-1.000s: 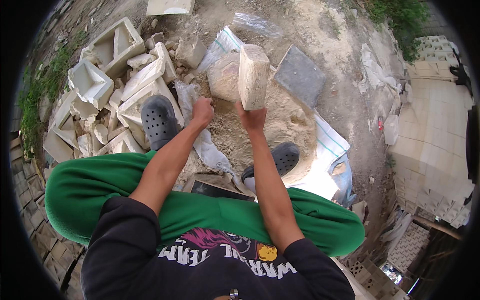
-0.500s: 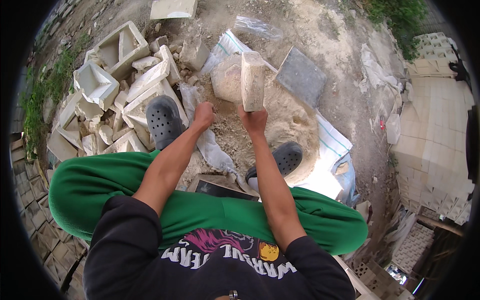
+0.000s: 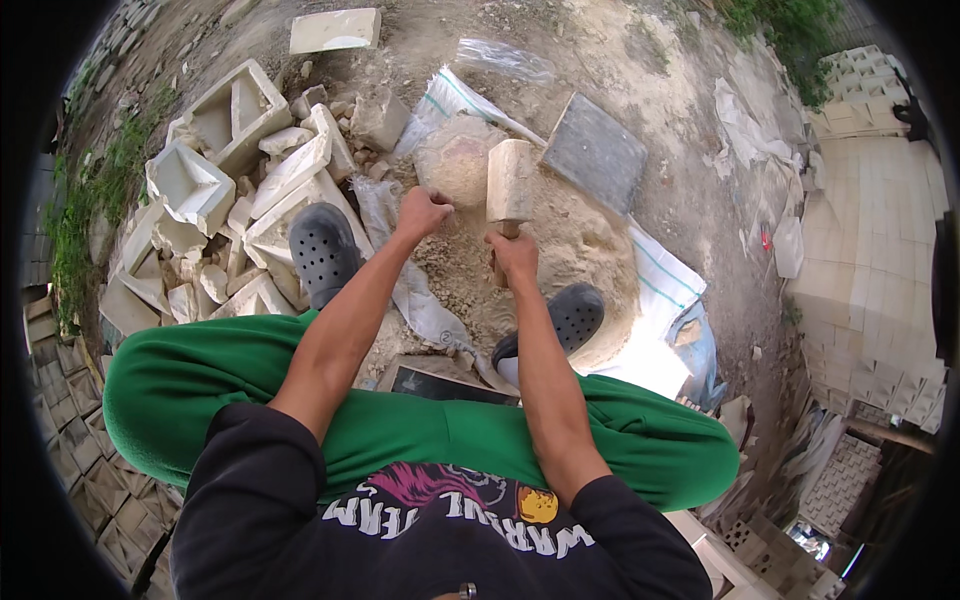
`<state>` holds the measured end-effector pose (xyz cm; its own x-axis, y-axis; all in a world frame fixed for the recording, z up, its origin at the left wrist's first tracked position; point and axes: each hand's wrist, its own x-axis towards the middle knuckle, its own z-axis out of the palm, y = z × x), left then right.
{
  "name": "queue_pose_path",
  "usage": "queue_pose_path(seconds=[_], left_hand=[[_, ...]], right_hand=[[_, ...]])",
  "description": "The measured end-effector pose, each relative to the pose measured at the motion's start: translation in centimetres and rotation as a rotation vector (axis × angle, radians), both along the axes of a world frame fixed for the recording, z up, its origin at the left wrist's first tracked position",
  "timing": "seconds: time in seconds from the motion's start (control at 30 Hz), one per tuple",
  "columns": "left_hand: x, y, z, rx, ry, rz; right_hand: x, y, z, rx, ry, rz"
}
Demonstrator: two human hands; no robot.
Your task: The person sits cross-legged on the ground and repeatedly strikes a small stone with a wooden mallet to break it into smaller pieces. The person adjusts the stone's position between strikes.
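My right hand (image 3: 513, 256) grips the short handle of a chunky, dust-covered mallet (image 3: 510, 182), its pale head raised over the crushed heap. My left hand (image 3: 426, 212) is closed, fingers curled together, beside a flat pale stone slab (image 3: 455, 160) with a pinkish patch. Whatever those fingers hold, if anything, is hidden. Between my feet spreads a heap of crushed beige rubble and powder (image 3: 595, 245), lying on a white woven sack (image 3: 662, 270) with blue-green stripes.
Broken cream plaster-like pieces (image 3: 295, 170) pile up at the left. My grey clogs (image 3: 327, 252) flank the heap. A grey square slab (image 3: 595, 150) lies at the far right of it. Clear plastic (image 3: 505, 60) lies farther off. Stacked pale blocks (image 3: 870, 200) stand at the right.
The mallet has tipped and come down, so its handle now shows below the head. My left hand has shifted slightly right and farther away, toward the stone slab.
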<state>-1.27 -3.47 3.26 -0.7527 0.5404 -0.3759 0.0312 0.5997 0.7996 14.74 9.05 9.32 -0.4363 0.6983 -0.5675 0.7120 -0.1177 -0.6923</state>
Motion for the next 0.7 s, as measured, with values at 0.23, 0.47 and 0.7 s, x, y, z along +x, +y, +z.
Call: queue_pose_path(seconds=[0.23,0.47,0.7], left_hand=[[-0.7,1.1,0.3,0.194,0.121,0.148],[7.2,-4.4,-3.1,0.084,0.463,-0.173],[8.4,-5.7,-4.0,0.080,0.696,-0.426]], right_hand=[[-0.8,0.4,0.4,0.117,0.085,-0.002],[-4.0,-0.3,3.6,0.359,0.364,0.113],[-1.6,-0.3,-4.6,0.201,-0.224,0.339]])
